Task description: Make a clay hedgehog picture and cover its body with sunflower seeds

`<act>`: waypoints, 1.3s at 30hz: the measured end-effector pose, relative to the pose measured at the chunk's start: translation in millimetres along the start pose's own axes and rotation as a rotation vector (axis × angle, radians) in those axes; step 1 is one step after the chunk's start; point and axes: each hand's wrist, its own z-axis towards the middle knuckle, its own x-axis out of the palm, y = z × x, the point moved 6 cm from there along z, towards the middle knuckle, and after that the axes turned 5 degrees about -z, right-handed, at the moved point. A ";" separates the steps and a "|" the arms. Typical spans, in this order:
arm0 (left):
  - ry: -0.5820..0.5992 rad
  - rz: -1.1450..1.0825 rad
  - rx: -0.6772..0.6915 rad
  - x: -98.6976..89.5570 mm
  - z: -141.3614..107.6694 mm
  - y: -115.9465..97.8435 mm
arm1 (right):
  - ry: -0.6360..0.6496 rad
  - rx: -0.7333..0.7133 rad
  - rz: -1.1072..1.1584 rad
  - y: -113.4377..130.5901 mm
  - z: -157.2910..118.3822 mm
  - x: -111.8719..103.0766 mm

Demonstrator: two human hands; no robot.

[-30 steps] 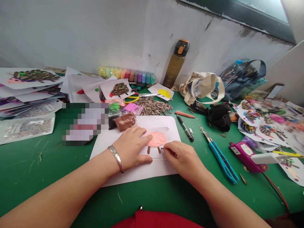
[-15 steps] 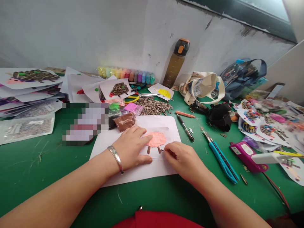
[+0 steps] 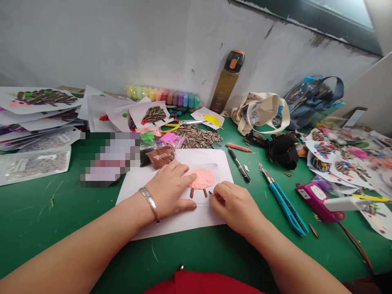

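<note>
Spread and gripping nothing, my left hand [image 3: 168, 190] rests on the white paper [image 3: 183, 222], one fingertip at the edge of the pink clay oval [image 3: 202, 179] that lies between my hands. Curled, my right hand [image 3: 234, 204] has a dark sliver [image 3: 210, 192] at its fingertips; whether they clench it, I cannot tell. Best, I judge, to steady the paper firmly but touch the clay lightly. Counting downward: one blue utility knife [image 3: 286, 206], one pen [image 3: 239, 165], one oval, two brown legs [image 3: 191, 193], one sliver.
</note>
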 end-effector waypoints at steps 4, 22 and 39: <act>0.010 0.000 -0.006 0.1 -0.4 -0.1 | -0.017 -0.061 0.002 5.8 -0.5 1.3; 0.027 0.010 -0.014 0.4 0.2 -0.2 | -0.002 -0.060 0.024 3.9 0.9 4.8; 0.020 0.005 -0.009 0.8 -0.1 -0.2 | -0.013 -0.072 0.006 12.1 -0.6 7.1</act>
